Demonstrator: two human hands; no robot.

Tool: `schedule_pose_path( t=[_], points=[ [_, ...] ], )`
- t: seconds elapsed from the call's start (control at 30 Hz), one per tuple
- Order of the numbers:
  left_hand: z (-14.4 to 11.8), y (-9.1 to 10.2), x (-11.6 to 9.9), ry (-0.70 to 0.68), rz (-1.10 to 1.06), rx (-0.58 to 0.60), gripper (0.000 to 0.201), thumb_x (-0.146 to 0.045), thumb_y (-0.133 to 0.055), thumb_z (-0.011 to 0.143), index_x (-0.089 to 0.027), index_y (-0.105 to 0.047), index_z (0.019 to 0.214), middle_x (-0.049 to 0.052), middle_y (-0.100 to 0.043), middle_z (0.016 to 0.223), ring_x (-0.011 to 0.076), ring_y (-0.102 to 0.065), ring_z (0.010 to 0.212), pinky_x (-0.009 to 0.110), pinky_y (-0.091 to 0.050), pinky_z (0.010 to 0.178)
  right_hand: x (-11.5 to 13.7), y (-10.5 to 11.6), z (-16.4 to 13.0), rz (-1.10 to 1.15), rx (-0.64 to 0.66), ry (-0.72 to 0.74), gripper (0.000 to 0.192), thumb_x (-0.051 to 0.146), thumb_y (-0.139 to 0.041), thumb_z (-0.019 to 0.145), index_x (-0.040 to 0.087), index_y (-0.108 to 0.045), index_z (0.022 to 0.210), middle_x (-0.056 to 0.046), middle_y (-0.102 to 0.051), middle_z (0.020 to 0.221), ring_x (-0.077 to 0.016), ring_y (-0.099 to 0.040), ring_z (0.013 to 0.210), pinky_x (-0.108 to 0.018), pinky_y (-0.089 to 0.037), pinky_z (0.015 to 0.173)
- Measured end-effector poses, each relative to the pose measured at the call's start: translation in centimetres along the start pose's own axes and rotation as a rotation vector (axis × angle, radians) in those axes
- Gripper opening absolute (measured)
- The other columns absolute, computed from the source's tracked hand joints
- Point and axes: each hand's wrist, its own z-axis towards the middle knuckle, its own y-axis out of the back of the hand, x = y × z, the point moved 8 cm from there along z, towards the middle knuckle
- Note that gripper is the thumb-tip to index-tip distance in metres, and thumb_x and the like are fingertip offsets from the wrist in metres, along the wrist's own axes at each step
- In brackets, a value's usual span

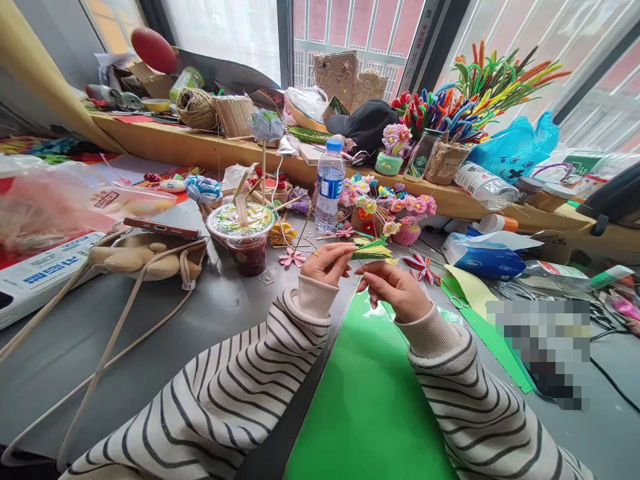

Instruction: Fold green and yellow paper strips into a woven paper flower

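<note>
Phone point(161, 229) lies on pouch point(145, 257), left of cup point(243, 237).

Home craft workspace, pipe-cleaner flowers point(470, 100), twine ball point(196, 109), green paper sheet point(370, 400), cluttered windowsill point(210, 148)

Left hand point(329, 262) raised, fingers pinched, right hand point(394, 288) just beside it, fingers curled, seemingly pinching too, striped sleeves

Left hand point(327, 261) and right hand point(393, 288) pinch a folded paper piece point(373, 251).
</note>
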Motion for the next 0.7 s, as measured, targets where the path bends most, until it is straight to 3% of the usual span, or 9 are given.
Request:
schedule_pose_path(
  t=[0.1, 0.47, 0.7],
  points=[
    [0.0, -0.1, 0.3, 0.044, -0.013, 0.013, 0.014, -0.023, -0.055, 0.068, -0.017, -0.065, 0.077, 0.003, -0.059, 0.078, 0.0023, -0.048, 0.044, 0.015, -0.043, 0.041, -0.2, 0.0, 0.0, 0.017, 0.002, -0.005, 0.027, 0.038, -0.056, 0.066, 0.015, -0.054, 0.08, 0.0, -0.058, 0.059, -0.0051, -0.045, 0.038, -0.022, -0.042, 0.037],
    [-0.3, -0.9, 2.5, 0.371, -0.178, 0.07, 0.016, -0.024, -0.059, 0.063, -0.015, -0.064, 0.075, -0.004, -0.052, 0.043, 0.0044, -0.046, 0.037, 0.017, -0.039, 0.039, -0.9, 0.4, 0.1, 0.021, -0.017, -0.032, 0.025, 0.036, -0.059, 0.064, 0.014, -0.055, 0.075, 0.001, -0.059, 0.058, -0.0059, -0.048, 0.039, -0.022, -0.046, 0.039],
    [-0.8, -1.9, 3.9, 0.566, -0.325, 0.174, 0.022, -0.027, -0.065, 0.056, -0.014, -0.065, 0.074, -0.004, -0.051, 0.041, 0.0055, -0.046, 0.037, 0.019, -0.039, 0.04, -1.1, 1.4, 0.5, -0.091, -0.009, 0.013, 0.022, 0.035, -0.057, 0.066, 0.014, -0.057, 0.073, -0.001, -0.06, 0.059, -0.0064, -0.048, 0.038, -0.023, -0.045, 0.038]
  ],
)
